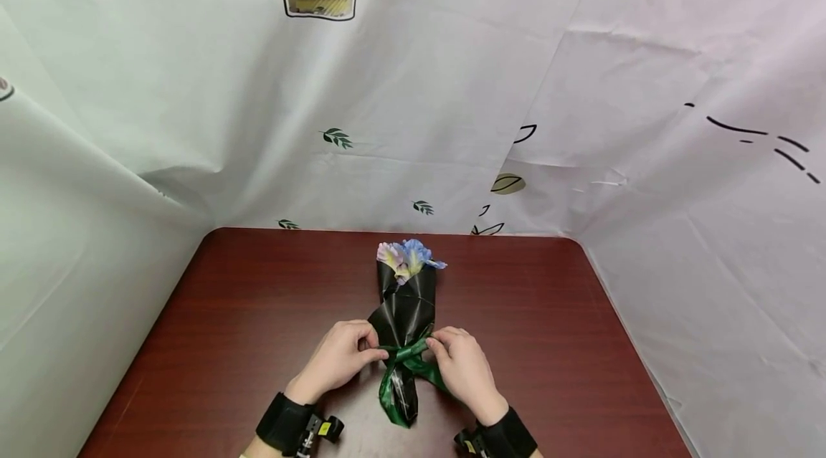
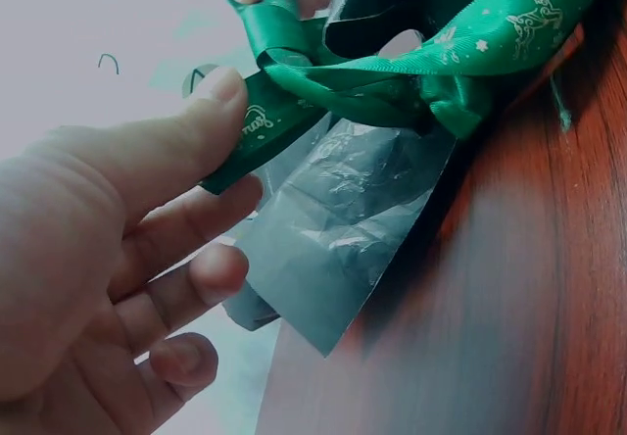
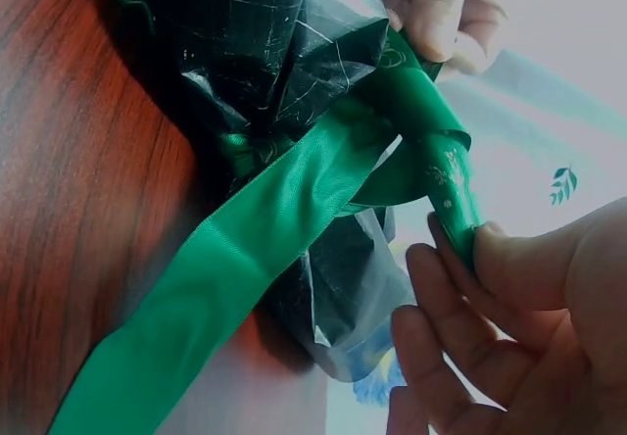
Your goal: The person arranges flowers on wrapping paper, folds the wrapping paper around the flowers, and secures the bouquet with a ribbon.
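Note:
A bouquet of pale pink and blue flowers (image 1: pixel 413 257), wrapped in black paper (image 1: pixel 405 311), lies on the table with its blooms toward the back. Round its narrow middle runs a green satin ribbon (image 1: pixel 411 350) with white print, crossed over itself in a loop. My left hand (image 1: pixel 338 358) pinches one part of the ribbon between thumb and forefinger at the bouquet's left side. On the other side, my right hand (image 1: pixel 463 366) pinches another part, its remaining fingers loosely bent in the right wrist view. Ribbon tails (image 3: pixel 186 308) hang down toward the table.
The dark red-brown wooden table (image 1: pixel 277 286) has rounded far corners. White cloth (image 1: pixel 419 85) printed with leaves and a plant jar hangs behind it and along both sides. Each wrist wears a black band (image 1: pixel 284 423) with a small camera.

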Tool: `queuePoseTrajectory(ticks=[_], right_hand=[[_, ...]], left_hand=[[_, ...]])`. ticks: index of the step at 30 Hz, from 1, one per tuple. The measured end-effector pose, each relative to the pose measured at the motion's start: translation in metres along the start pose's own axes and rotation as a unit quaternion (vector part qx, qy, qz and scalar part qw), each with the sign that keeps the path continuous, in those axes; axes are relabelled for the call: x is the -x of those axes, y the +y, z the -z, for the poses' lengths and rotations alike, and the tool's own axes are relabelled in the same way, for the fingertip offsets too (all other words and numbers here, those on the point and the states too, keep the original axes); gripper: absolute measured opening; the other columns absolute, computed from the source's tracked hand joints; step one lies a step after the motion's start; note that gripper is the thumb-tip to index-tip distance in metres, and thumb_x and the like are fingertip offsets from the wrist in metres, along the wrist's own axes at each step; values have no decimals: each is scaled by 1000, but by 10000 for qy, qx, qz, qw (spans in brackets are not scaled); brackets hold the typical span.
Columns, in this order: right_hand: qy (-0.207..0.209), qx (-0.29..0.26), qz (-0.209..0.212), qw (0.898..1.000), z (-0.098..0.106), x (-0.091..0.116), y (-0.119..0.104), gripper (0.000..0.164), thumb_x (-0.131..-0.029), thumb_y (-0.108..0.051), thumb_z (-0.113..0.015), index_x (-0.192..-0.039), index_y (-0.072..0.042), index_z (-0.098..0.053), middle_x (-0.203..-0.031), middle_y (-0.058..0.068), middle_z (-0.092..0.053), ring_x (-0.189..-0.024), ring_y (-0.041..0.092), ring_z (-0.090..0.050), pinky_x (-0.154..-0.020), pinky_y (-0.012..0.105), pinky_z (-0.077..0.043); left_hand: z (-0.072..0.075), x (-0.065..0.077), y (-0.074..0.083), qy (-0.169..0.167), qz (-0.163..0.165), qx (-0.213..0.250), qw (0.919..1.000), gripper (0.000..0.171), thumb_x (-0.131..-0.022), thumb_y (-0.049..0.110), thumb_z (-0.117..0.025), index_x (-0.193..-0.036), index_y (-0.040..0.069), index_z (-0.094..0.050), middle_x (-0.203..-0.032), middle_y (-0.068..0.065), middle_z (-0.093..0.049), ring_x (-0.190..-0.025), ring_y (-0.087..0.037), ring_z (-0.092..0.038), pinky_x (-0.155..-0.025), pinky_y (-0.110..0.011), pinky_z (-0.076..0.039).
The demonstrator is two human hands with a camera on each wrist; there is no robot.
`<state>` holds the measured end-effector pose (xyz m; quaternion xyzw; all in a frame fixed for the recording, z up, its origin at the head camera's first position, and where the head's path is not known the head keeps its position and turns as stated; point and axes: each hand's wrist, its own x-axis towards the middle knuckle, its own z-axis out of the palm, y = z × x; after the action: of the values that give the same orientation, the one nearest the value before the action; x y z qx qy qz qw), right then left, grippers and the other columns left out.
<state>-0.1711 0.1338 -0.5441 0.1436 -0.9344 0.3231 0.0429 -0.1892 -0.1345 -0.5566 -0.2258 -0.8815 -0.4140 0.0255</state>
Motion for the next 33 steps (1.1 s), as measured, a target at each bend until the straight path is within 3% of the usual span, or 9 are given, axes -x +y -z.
queuePoseTrajectory(ticks=[5, 9, 16, 20, 25, 29, 33], right_hand=[[-422, 4, -302, 9987, 1, 1, 3, 27, -114, -22, -55, -124, -8, -76, -121, 4, -71, -118, 29, -66, -100, 49, -53], [-638, -30, -507, 9967, 1, 1, 4, 28, -115, -21, -53, -124, -8, -75, -123, 7, -71, -119, 33, -65, -101, 53, -52], [-836, -12, -883, 9926, 2, -3, 7, 24, -114, -23, -53, -112, -16, -76, -112, 3, -71, -105, 28, -68, -82, 46, -51], [-899, 0, -1088, 9900, 1, -4, 9, 28, -113, -25, -55, -94, -17, -72, -94, -1, -66, -84, 20, -63, -69, 40, -42], [-797, 17, -1200, 9896, -1, -4, 14, 39, -112, -28, -57, -75, -18, -65, -66, -4, -44, -58, 13, -39, -59, 32, -27], [-743, 63, -1217, 9898, -3, -2, 18, 34, -111, -31, -58, -82, -24, -73, -70, -10, -55, -58, 11, -43, -58, 31, -29], [-733, 23, -1229, 9897, -6, -1, 23, 34, -112, -34, -58, -83, -25, -74, -70, -9, -59, -55, 12, -40, -56, 30, -26]], left_hand=[[3, 4, -2, -16, 156, 110, 9998, 25, -91, 25, -88, -75, 27, -69, -70, 15, -52, -55, 0, -47, -53, -22, -40], [4, 7, -6, -63, 235, 167, 9996, 19, -92, 22, -86, -78, 22, -74, -71, 16, -56, -54, 0, -50, -53, -22, -42], [6, 10, -11, -30, 343, 370, 9987, 15, -94, 22, -84, -82, 25, -76, -69, 7, -63, -49, -1, -51, -51, -23, -44], [8, 11, -15, -7, 440, 488, 9978, 13, -95, 19, -84, -84, 23, -77, -71, -1, -68, -47, -2, -53, -49, -24, -46], [8, 14, -17, 166, 424, 323, 9984, 15, -95, 11, -82, -88, 24, -80, -85, 9, -71, -63, -1, -58, -58, -25, -48], [8, 15, -20, 351, 312, 100, 9988, 17, -95, 8, -81, -90, 24, -81, -93, 14, -73, -80, -3, -66, -70, -27, -54], [6, 16, -23, 368, 311, -40, 9988, 15, -98, 10, -79, -93, 24, -82, -96, 8, -76, -90, -8, -72, -78, -30, -58]])
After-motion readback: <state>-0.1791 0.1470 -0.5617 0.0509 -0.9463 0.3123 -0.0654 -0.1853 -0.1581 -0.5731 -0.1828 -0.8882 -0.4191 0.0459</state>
